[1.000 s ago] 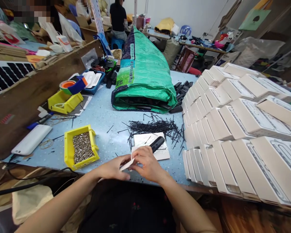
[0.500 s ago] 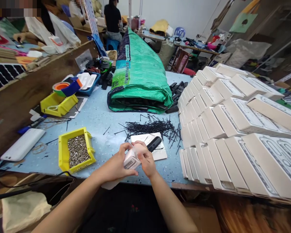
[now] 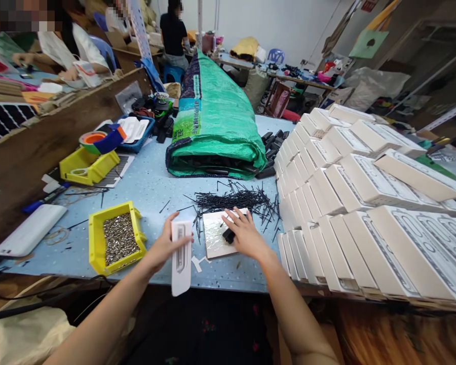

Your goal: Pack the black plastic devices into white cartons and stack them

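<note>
My left hand [image 3: 163,248] is closed around a slim white cardboard box [image 3: 181,261] with a printed outline drawing, held tilted above the table's front edge. My right hand [image 3: 247,233] lies spread over a black elongated plastic piece [image 3: 229,235], covering most of it; its fingers are apart. That piece rests on a white, shiny-topped flat block [image 3: 215,243]. Just behind the block is a pile of thin black sticks [image 3: 231,200]. A small white paper scrap [image 3: 197,263] lies between my hands.
Stacked white boxes [image 3: 323,197] fill the right side. A green woven sack [image 3: 224,111] lies behind the black sticks. At left stand a yellow bin [image 3: 95,248] of small metal parts, another yellow bin [image 3: 99,170] and a white power bank-like block [image 3: 30,230]. Other people sit farther back.
My hands have moved apart: the right let go of the white box and went to the black piece. The left keeps the box, now turned with its printed face showing. The paper scrap has come into view.
</note>
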`<state>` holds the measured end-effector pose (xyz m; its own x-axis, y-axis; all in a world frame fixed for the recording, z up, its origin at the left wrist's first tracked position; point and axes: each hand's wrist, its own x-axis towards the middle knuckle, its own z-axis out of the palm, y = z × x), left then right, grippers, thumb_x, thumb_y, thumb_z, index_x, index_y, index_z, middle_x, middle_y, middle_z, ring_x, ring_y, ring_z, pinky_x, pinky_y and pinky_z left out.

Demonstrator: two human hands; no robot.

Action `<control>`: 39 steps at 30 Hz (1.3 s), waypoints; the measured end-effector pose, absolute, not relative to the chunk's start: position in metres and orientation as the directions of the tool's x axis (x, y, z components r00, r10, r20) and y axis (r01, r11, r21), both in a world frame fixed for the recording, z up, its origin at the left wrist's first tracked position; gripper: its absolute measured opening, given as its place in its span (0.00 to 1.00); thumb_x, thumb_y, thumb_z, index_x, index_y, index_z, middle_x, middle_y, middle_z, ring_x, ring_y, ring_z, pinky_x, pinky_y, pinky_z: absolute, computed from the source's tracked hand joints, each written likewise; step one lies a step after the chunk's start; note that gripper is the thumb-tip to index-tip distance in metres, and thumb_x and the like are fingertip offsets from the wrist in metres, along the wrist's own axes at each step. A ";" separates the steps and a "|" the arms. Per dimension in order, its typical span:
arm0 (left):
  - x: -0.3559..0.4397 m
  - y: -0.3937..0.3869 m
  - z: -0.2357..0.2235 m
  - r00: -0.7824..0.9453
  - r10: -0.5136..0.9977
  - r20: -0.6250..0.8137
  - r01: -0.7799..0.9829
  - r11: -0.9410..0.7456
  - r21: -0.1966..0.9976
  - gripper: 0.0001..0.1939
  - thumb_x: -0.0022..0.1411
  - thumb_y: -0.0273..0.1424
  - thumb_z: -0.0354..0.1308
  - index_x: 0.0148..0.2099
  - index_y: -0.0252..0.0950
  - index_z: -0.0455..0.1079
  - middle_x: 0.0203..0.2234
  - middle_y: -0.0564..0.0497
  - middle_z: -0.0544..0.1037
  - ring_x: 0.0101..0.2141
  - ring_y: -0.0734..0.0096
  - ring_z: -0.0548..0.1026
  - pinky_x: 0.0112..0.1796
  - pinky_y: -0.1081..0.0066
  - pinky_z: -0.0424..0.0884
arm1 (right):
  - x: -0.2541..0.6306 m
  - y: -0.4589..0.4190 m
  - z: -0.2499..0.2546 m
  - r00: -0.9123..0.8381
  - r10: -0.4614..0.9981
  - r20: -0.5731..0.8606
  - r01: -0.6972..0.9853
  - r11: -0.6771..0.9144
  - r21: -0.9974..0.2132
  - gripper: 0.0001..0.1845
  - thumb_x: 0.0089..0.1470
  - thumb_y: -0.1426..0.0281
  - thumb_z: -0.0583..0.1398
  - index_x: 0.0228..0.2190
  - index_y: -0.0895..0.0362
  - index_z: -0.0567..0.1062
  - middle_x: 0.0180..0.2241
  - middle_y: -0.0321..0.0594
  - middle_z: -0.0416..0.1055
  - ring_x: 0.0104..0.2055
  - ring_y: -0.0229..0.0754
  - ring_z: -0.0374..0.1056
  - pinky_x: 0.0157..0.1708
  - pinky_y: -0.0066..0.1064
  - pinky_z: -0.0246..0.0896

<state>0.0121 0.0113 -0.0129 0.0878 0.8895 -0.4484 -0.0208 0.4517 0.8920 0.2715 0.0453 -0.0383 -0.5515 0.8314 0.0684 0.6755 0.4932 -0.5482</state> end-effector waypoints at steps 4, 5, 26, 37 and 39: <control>-0.003 0.023 -0.017 -0.021 0.847 -0.532 -0.587 0.420 0.692 0.21 0.61 0.29 0.54 0.57 0.40 0.57 0.37 0.48 0.75 0.35 0.65 0.77 0.35 0.64 0.76 | 0.299 0.062 -0.046 -0.512 0.859 0.017 0.706 0.433 -0.560 0.24 0.44 0.85 0.55 0.43 0.56 0.72 0.52 0.44 0.68 0.61 0.50 0.57 0.62 0.62 0.35; -0.002 0.025 -0.017 -0.069 0.816 -0.573 -0.657 0.396 0.642 0.14 0.64 0.29 0.52 0.52 0.37 0.61 0.36 0.48 0.75 0.35 0.67 0.77 0.35 0.65 0.77 | 0.295 0.060 -0.043 -0.446 0.891 0.081 0.649 0.384 -0.657 0.21 0.47 0.82 0.57 0.43 0.56 0.70 0.49 0.44 0.70 0.57 0.48 0.63 0.61 0.58 0.44; -0.027 -0.020 -0.028 -0.224 0.974 0.016 0.650 0.137 0.748 0.35 0.48 0.44 0.63 0.54 0.38 0.55 0.34 0.51 0.73 0.33 0.62 0.75 0.35 0.67 0.70 | 0.178 0.011 -0.076 -0.871 0.436 0.228 0.269 0.810 -0.522 0.11 0.58 0.74 0.56 0.42 0.55 0.75 0.49 0.45 0.68 0.53 0.43 0.64 0.50 0.36 0.63; -0.012 0.009 -0.054 -0.062 0.995 -0.079 0.599 0.100 0.794 0.35 0.48 0.44 0.63 0.53 0.37 0.54 0.38 0.47 0.74 0.38 0.59 0.75 0.38 0.64 0.70 | 0.210 0.104 -0.087 -0.423 0.892 0.160 0.523 0.385 -0.761 0.12 0.57 0.73 0.53 0.42 0.60 0.71 0.36 0.44 0.74 0.38 0.39 0.70 0.41 0.33 0.65; -0.004 0.013 -0.055 0.015 0.995 -0.094 0.593 0.067 0.802 0.36 0.48 0.43 0.63 0.55 0.38 0.54 0.41 0.46 0.74 0.40 0.57 0.75 0.40 0.64 0.70 | 0.217 0.114 -0.085 -0.325 0.936 0.137 0.512 0.296 -0.807 0.16 0.59 0.71 0.50 0.47 0.61 0.68 0.31 0.41 0.73 0.30 0.38 0.69 0.33 0.30 0.65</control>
